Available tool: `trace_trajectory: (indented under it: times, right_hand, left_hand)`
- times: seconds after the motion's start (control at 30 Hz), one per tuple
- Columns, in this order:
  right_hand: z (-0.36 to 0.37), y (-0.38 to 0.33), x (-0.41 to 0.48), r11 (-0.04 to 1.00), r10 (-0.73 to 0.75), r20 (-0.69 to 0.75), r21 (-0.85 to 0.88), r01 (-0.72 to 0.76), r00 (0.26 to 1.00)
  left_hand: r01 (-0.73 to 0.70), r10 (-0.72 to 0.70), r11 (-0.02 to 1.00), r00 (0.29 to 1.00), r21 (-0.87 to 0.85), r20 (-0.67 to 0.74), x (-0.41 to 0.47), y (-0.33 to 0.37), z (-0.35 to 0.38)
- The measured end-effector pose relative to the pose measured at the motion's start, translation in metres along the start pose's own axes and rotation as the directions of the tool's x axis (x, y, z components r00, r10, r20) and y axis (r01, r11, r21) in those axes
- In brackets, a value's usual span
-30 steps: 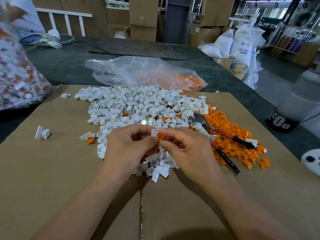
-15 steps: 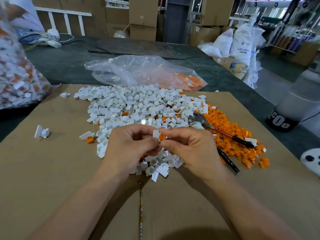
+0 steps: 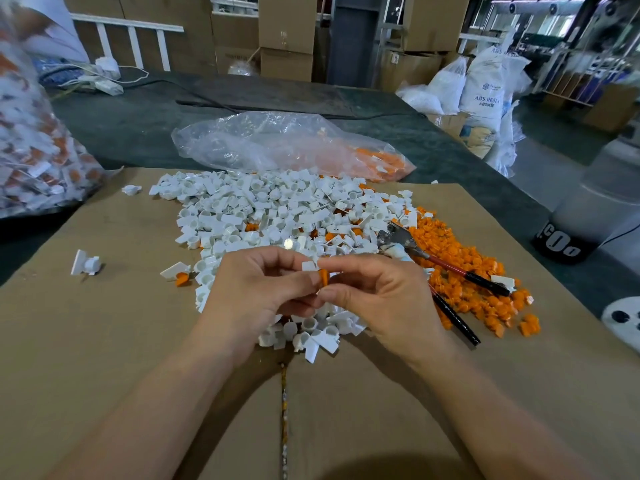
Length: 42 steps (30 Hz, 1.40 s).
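My left hand (image 3: 256, 289) and my right hand (image 3: 377, 296) meet above the near edge of a big heap of small white plastic parts (image 3: 277, 216). Between their fingertips sit a white part (image 3: 309, 266) and a small orange cap (image 3: 324, 277) pressed against it. The left hand pinches the white part; the right hand pinches the orange cap with thumb and forefinger. A pile of orange caps (image 3: 460, 265) lies to the right of the white heap. All of it rests on a brown cardboard sheet (image 3: 121, 323).
Pliers with red and black handles (image 3: 443, 268) lie on the orange pile. A clear bag with orange parts (image 3: 287, 143) lies behind the heap; a full bag of assembled parts (image 3: 34, 150) stands at left. One assembled piece (image 3: 85, 264) sits alone at left. Table edge runs along the right.
Both hands have stayed over the heap's near edge. The right hand's fingers have closed in against the left, and the orange cap now shows more plainly against the white part.
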State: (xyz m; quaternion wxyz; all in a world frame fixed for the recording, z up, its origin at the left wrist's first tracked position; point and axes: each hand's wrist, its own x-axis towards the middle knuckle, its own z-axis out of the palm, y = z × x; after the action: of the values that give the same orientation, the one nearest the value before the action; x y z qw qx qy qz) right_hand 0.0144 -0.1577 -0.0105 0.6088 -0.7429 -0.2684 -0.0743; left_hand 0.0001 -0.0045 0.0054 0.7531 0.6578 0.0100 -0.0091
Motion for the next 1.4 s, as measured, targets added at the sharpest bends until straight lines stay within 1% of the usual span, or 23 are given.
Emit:
trace_trajectory:
  times: [0.2, 0.3, 0.47, 0.63, 0.77, 0.9, 1.07, 1.17, 1.3, 1.4]
  right_hand:
    - [0.0006, 0.0004, 0.0004, 1.0, -0.024, -0.016, 0.017, 0.024, 1.0]
    - [0.0006, 0.0012, -0.0006, 0.998, 0.017, 0.002, 0.06, -0.017, 1.0]
    - [-0.0005, 0.0032, 0.0014, 0.995, 0.084, 0.022, 0.06, -0.085, 0.996]
    - [0.0017, 0.0048, 0.0008, 0.996, 0.084, -0.001, 0.039, -0.084, 0.996]
    - [0.0007, 0.0053, 0.0017, 0.995, 0.098, 0.01, 0.022, -0.098, 0.995]
    - [0.0005, 0.0051, 0.002, 0.995, 0.102, 0.025, 0.014, -0.103, 0.994]
    - [-0.0003, 0.0045, 0.0015, 0.995, 0.091, -0.012, 0.027, -0.091, 0.996]
    - [-0.0005, 0.0034, 0.0016, 0.994, 0.099, 0.007, 0.035, -0.099, 0.995]
    - [-0.0004, -0.0006, 0.0017, 0.99, 0.105, 0.053, 0.09, -0.109, 0.993]
    - [0.0014, -0.0021, 0.0007, 0.989, 0.09, 0.035, 0.115, -0.094, 0.995]
  left_hand:
    - [0.033, -0.033, 0.999, 0.999, -0.026, 0.022, 0.0004, -0.0003, -0.0011]
    - [0.074, -0.074, 0.996, 0.997, -0.051, 0.012, 0.0009, -0.0001, -0.0018]
    - [0.147, -0.148, 0.985, 0.989, -0.088, -0.006, 0.0037, 0.0002, -0.0034]
    - [0.176, -0.174, 0.977, 0.984, -0.123, 0.026, 0.0048, -0.0011, -0.004]
    - [0.185, -0.183, 0.978, 0.983, -0.099, 0.033, 0.0051, -0.002, -0.0049]
    - [0.165, -0.162, 0.983, 0.986, -0.081, 0.044, 0.0043, -0.0015, -0.0049]
    - [0.105, -0.103, 0.991, 0.994, -0.084, 0.031, 0.0017, -0.0017, -0.0017]
    - [0.088, -0.086, 0.994, 0.996, -0.071, 0.026, 0.0015, -0.0011, -0.0011]
    - [0.061, -0.06, 0.996, 0.998, -0.066, 0.011, 0.0009, -0.0002, -0.0011]
    - [0.047, -0.047, 0.998, 0.999, -0.05, 0.006, 0.0006, -0.0002, -0.0011]
